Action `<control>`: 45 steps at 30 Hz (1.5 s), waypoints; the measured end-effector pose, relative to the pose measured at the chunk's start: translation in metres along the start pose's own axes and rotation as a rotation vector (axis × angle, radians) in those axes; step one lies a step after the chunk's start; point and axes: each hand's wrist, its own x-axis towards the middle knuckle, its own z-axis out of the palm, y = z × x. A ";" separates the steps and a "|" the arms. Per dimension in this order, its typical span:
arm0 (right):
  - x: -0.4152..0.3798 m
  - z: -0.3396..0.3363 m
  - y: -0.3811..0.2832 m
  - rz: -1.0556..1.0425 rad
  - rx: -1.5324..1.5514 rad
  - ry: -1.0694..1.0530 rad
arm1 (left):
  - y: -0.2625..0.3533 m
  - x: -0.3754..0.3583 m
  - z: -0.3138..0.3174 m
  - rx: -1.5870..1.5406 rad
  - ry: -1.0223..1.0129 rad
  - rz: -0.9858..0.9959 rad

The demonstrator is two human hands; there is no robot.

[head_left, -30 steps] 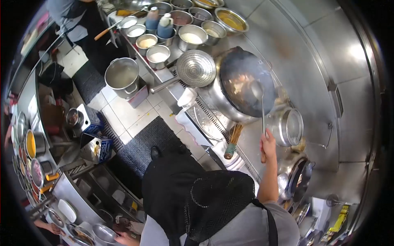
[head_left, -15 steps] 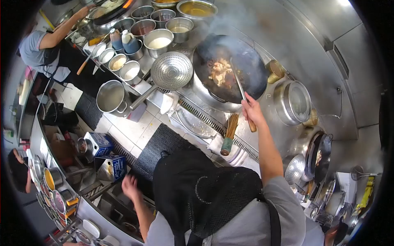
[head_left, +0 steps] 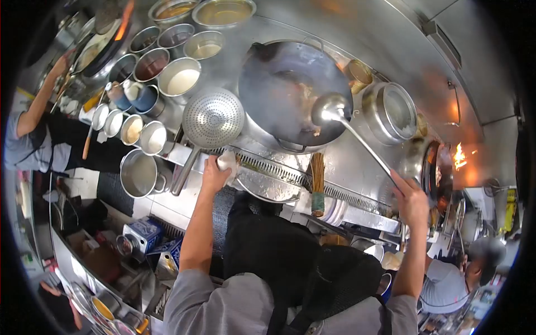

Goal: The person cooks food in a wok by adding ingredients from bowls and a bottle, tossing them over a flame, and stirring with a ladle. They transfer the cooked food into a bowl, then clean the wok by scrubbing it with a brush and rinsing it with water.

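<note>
My right hand [head_left: 412,202] is closed round the handle end of a steel ladle [head_left: 368,146], whose round bowl is over the right part of a large dark wok [head_left: 268,72]. Steam blurs the browned food [head_left: 304,100] in the wok. At the counter's front edge my left hand [head_left: 214,176] is closed on a folded white cloth [head_left: 227,160]. A perforated strainer [head_left: 213,118] lies just beyond it, its handle sticking out over the edge. Between my hands, a bamboo wok brush [head_left: 317,181] with a green-wrapped end rests at the counter edge.
Metal bowls of sauces [head_left: 180,77] crowd the back left. A deep pot [head_left: 139,174] stands left of the strainer, a lidded steel pot [head_left: 391,114] right of the wok. Flames [head_left: 459,157] rise at far right. A co-worker [head_left: 33,134] is at left, another person [head_left: 455,279] at lower right.
My left hand has come from the lower left to the white cloth and closed on it. My right hand has moved right and back towards me, lifting the ladle from the food.
</note>
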 end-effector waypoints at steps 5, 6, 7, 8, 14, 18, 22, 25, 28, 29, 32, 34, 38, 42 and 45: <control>0.002 -0.023 -0.026 0.251 -0.113 -0.253 | 0.020 0.008 -0.002 -1.019 -0.244 -0.090; 0.008 -0.007 -0.027 0.255 -0.118 -0.251 | 0.038 0.006 -0.007 -1.343 -0.270 -0.097; 0.015 0.021 -0.025 0.250 -0.054 -0.211 | 0.052 0.006 -0.014 -1.503 -0.369 -0.183; 0.023 0.047 -0.025 0.245 0.011 -0.169 | 0.057 0.007 -0.010 -1.587 -0.416 -0.202; 0.082 0.169 -0.064 0.119 0.572 -0.022 | 0.075 0.020 0.012 -1.708 -0.562 -0.493; 0.059 0.121 -0.087 0.146 0.683 -0.176 | 0.077 0.025 0.009 -1.701 -0.639 -0.529; 0.038 0.072 -0.069 0.272 0.437 -0.331 | 0.104 0.019 0.000 -1.679 -0.690 -0.500; 0.051 0.112 -0.061 0.289 0.468 -0.238 | 0.146 0.020 0.006 -1.617 -0.660 -0.627; 0.079 0.154 -0.066 0.240 0.564 -0.111 | 0.150 0.031 0.040 -1.625 -0.804 -0.552; 0.082 0.156 -0.073 0.198 0.676 -0.055 | 0.156 0.033 0.044 -1.514 -0.787 -0.467; 0.069 0.123 -0.082 0.360 0.735 -0.261 | 0.159 0.031 0.044 -1.350 -0.743 -0.349; 0.031 0.148 -0.058 0.245 0.734 -0.083 | 0.153 0.027 0.042 -1.401 -0.798 -0.406; -0.016 0.152 -0.025 0.354 0.531 -0.001 | 0.169 0.038 0.060 -1.469 -0.798 -0.397; -0.024 0.114 -0.052 0.248 0.508 0.097 | 0.161 0.057 0.111 -1.511 -0.896 -0.402; -0.036 0.098 -0.057 0.177 0.691 0.026 | 0.168 0.025 0.104 -1.458 -0.643 -0.412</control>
